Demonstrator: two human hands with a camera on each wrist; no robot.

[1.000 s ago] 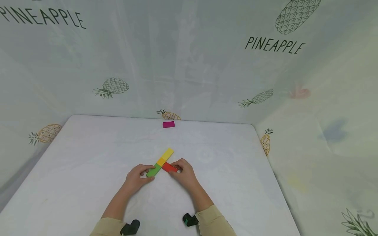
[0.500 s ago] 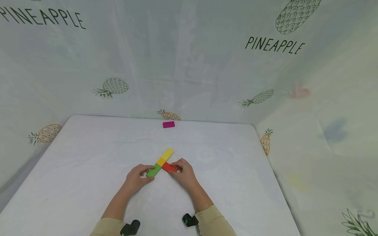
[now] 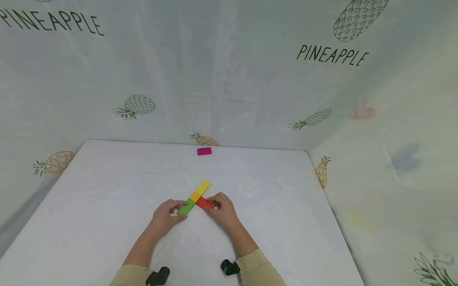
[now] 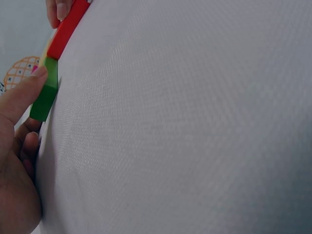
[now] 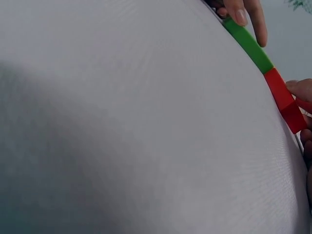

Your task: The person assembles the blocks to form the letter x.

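Firstly, left hand (image 3: pixel 166 212): bare; thumb and forefinger pinch the near part of a green rectangular block (image 3: pixel 186 207).
Right hand (image 3: pixel 222 209): bare; thumb and forefinger pinch the outer part of a red rectangular block (image 3: pixel 205 203).
Diagonal row: the green block, a short orange block (image 3: pixel 195 196) and a bright yellow rectangular block (image 3: pixel 203 186), end to end, slanting away to the right from the left hand.
Red piece, position: between the row and the right hand, set crosswise, inner end against the row's side near the green-orange join.
Magenta rectangular block (image 3: pixel 204 151): lying alone near the far edge, well apart from both hands.
Bench (image 3: pixel 107 190): broad, white-covered, woven texture in both wrist views; carries all five blocks.
Beige sleeves (image 3: pixel 262 270): one per forearm, a black attachment (image 3: pixel 229 267) at each cuff.
Backdrop sheet (image 3: pixel 229 79): pale, printed with pineapples and the word PINEAPPLE.
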